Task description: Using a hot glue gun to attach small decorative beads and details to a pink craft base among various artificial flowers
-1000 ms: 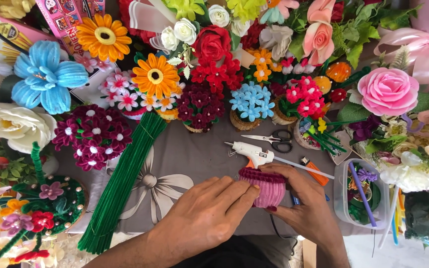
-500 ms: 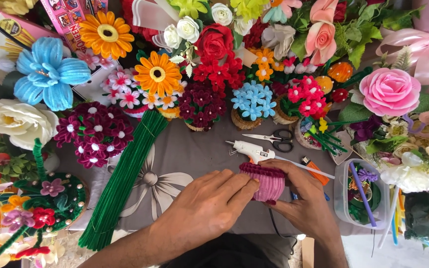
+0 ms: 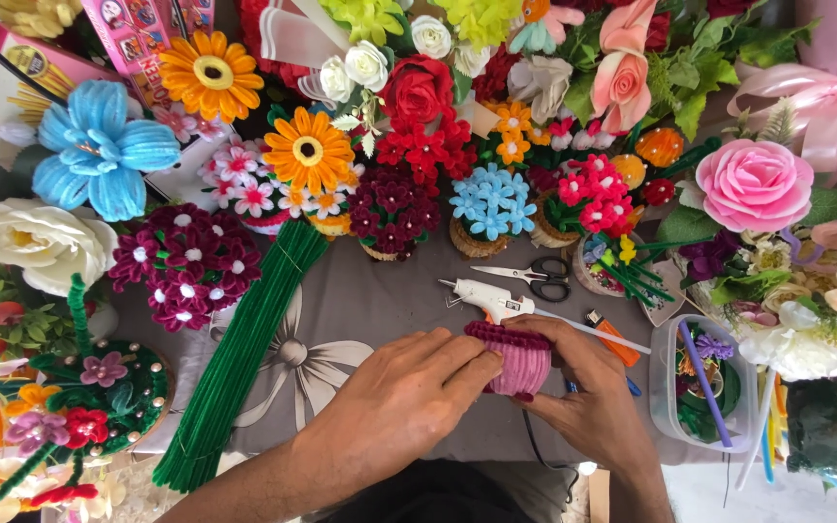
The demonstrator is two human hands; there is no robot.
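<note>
Near the front edge of the counter [image 3: 380, 291], which is draped in a grey cloth printed with a pale flower: one small pink-and-maroon fuzzy pipe-cleaner cup [image 3: 518, 354], held just above the cloth between both hands. Left hand [image 3: 409, 397] lies flat-knuckled, its fingers pressed together against the cup's left side, apparently to steady the wrapped wall. Right hand [image 3: 588, 387] cups the far side, its fingers curled about the cup and pinching its rim, likely keeping the coil from springing loose. Just behind the cup, within reach: one white glue gun [image 3: 484, 298], nozzle toward the left edge; one pair of black-handled scissors [image 3: 533, 280]; one orange lighter [image 3: 612, 339]. Toward the left edge: one long bundle of green pipe-cleaner stems [image 3: 239, 358], laid diagonally. At the right edge: one clear plastic tub [image 3: 699, 387] of offcuts. Back and side edges crowded with finished fuzzy flowers, including a blue bloom [image 3: 99, 150], an orange daisy [image 3: 307, 150] and a pink rose [image 3: 753, 184]. Room beyond not visible.
</note>
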